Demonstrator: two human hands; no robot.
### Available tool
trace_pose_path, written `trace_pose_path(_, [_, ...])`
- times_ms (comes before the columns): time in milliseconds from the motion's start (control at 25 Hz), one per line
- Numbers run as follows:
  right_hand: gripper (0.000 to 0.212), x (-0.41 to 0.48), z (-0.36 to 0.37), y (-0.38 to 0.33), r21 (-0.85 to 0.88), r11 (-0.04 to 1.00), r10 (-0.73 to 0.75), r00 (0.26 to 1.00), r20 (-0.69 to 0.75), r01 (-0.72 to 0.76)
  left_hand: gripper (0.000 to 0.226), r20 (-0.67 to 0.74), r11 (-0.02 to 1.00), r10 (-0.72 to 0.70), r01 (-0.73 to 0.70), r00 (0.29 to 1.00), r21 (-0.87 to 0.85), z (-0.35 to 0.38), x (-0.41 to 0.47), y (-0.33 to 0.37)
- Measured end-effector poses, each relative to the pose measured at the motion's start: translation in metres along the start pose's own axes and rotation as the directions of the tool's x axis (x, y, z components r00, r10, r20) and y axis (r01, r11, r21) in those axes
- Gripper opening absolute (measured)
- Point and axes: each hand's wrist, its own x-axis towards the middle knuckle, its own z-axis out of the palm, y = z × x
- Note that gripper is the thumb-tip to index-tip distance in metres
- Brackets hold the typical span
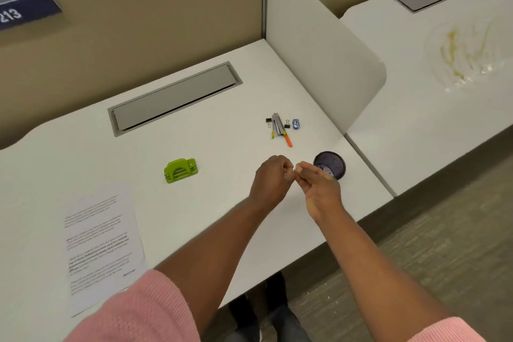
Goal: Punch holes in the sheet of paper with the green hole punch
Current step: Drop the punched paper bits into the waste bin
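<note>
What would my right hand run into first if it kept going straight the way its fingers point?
Probably the left hand. The right hand has its fingers aimed up and left, and their tips already sit against the left hand's fingertips. Whether they pinch something small between them is too unclear to say.

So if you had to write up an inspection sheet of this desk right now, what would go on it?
Surface: white desk with a grey hatch cover set into it.
Job's things: green plastic hole punch stands alone; printed sheet of paper lies flat nearer the person, apart from it, neither touched.
Clutter: grey stapler, black binder clips, blue sharpener, orange marker, round black mesh cup.
Hands: left hand and right hand meet above the desk, pinching something too small to identify.
Cables: nothing seen.
Surroundings: beige partition wall, white divider panel, stained neighbouring desk.
</note>
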Motion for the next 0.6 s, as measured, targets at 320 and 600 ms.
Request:
trace_pose_path(320, [0.017,0.03,-0.041,-0.071,-0.621,0.75,-0.332,0.942,-0.053,0.23,0.017,0.127,0.998,0.047,-0.051,0.991,0.029,0.052,0.047,0.06])
trace_pose_path(600, [0.028,0.047,-0.048,-0.084,-0.934,0.24,-0.39,0.908,0.157,0.264,0.021,0.155,0.997,0.019,-0.03,0.988,0.068,0.064,0.062,0.056])
